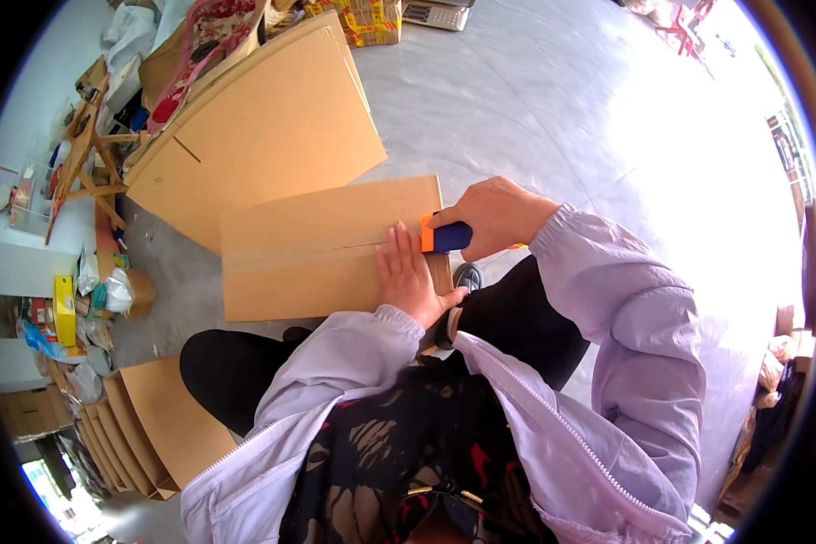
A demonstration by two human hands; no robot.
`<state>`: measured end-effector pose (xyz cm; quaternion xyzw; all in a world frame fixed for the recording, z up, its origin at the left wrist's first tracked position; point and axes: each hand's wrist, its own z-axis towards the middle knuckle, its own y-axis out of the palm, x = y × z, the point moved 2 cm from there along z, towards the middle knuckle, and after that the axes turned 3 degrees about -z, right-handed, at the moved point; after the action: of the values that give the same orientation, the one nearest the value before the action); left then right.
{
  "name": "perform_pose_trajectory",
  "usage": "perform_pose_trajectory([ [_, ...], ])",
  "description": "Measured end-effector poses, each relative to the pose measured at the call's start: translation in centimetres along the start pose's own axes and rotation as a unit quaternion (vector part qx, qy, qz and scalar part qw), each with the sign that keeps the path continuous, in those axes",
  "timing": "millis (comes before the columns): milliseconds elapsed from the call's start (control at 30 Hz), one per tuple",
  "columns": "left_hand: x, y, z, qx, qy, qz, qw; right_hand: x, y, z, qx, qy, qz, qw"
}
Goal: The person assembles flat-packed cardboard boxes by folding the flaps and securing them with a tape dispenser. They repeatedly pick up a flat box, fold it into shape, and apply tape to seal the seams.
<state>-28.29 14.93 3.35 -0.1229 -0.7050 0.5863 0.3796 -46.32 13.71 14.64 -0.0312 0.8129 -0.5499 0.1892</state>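
Note:
A brown cardboard box [308,227] lies in front of me, its closed top seam running from left to right. A shiny strip like clear tape follows the seam. My left hand [408,279] lies flat on the box near its right end, fingers spread across the seam. In my right hand [499,216] is a blue and orange tape dispenser [450,237], gripped from the right. Its orange edge rests at the box's right end, close to my left fingertips. My right palm hides part of the dispenser.
Flat cardboard sheets [272,118] lean in a stack beyond the box. More folded cartons [168,417] stand at lower left. A wooden stand [86,163] and bagged goods line the left wall. A taped parcel [363,20] sits at the top. My shoe [468,276] is beside the box's right end.

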Motion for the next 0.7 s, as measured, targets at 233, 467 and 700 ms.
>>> perform_pose_trajectory([
  [233,-4.3,-1.0,0.0,0.038,-0.023,0.024,0.999,-0.7,1.4,1.3,0.056,0.012,0.063,0.996],
  [467,-3.4,-1.9,1.0,-0.015,-0.026,0.1,0.995,5.7,8.5,-3.3,0.018,0.062,0.058,0.996],
  [700,-1.1,0.1,3.1,-0.128,0.132,0.379,0.907,5.2,10.9,-0.9,-0.027,0.086,0.047,0.995],
])
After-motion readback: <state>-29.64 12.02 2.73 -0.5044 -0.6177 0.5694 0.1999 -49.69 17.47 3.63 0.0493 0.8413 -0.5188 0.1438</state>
